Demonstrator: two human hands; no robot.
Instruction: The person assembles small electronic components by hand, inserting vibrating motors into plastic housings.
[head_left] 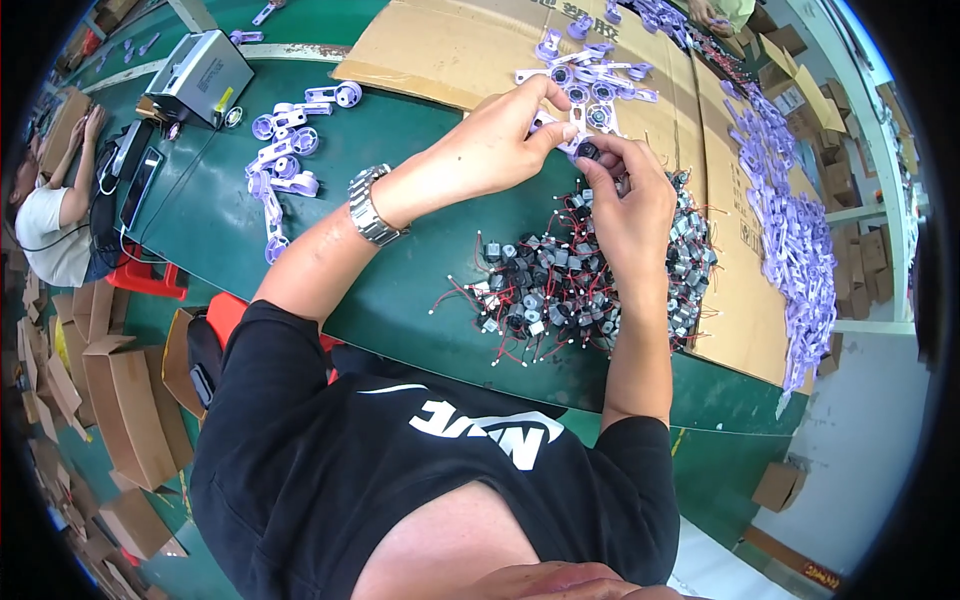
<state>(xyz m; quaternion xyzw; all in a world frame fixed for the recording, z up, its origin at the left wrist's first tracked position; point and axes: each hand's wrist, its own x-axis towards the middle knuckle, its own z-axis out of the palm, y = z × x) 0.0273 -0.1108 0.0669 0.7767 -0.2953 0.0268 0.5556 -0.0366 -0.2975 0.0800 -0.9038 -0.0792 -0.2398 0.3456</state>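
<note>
My left hand (485, 145), a metal watch on its wrist, pinches a lavender plastic part (570, 146) between thumb and fingers; much of that part is hidden by the hands. Close against it, my right hand (635, 200) grips a small round black motor-like piece (588, 151) in its fingertips. Whether the two pieces touch, I cannot tell. Beneath my right forearm spreads a heap of small black and grey motor-like pieces (545, 275) with red wires and white plugs. Just beyond my fingers lie several lavender parts with round dark centres (600, 92).
Flat cardboard (420, 55) covers part of the green table (400, 280). Several lavender parts (285, 150) lie at left, near a grey metal box device (205, 75). A long lavender pile (790, 220) lines the right side. Another person (65, 215) sits at far left, beside open cartons (130, 410).
</note>
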